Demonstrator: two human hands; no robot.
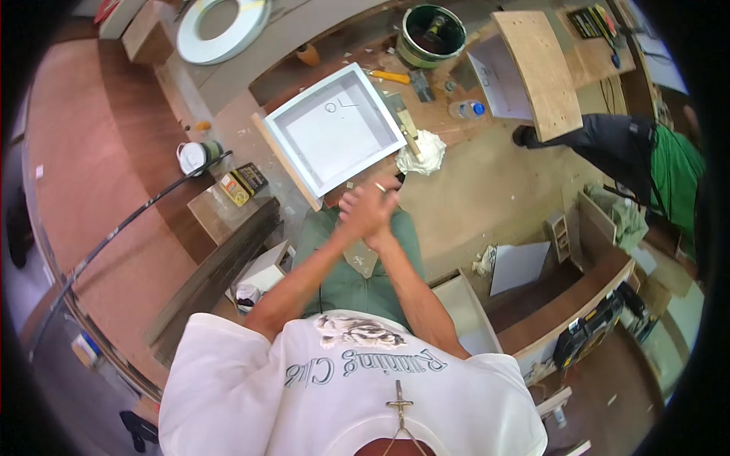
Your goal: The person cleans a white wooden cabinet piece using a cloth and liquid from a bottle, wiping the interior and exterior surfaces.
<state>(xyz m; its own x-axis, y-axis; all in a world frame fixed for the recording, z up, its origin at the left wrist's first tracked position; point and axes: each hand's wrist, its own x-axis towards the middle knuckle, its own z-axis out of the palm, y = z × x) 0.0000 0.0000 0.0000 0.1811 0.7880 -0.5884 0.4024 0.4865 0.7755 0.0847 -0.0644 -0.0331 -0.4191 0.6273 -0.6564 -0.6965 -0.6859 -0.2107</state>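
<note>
My left hand (370, 210) and my right hand (377, 238) are pressed together above my lap, one laid over the other. Motion smears the fingers, and whatever lies between the palms is hidden. A ring shows on one finger. Just beyond them is a shallow white drawer (334, 125) with a wooden front along its left side and a handwritten mark inside. A crumpled white cloth (422, 154) lies by its right corner, with a wood-handled tool (409, 129) against it. Farther off are a yellow-handled tool (390, 77) and a flat dark scraper blade (421, 86).
A dark green bucket (411, 55) and a blue-capped bottle (465, 110) stand beyond. At right, a white drawer with a wooden panel (536, 72) stands near another person's leg (601, 144). A black hose (137, 211) crosses at left, near a small box (242, 185) and a white can (192, 157).
</note>
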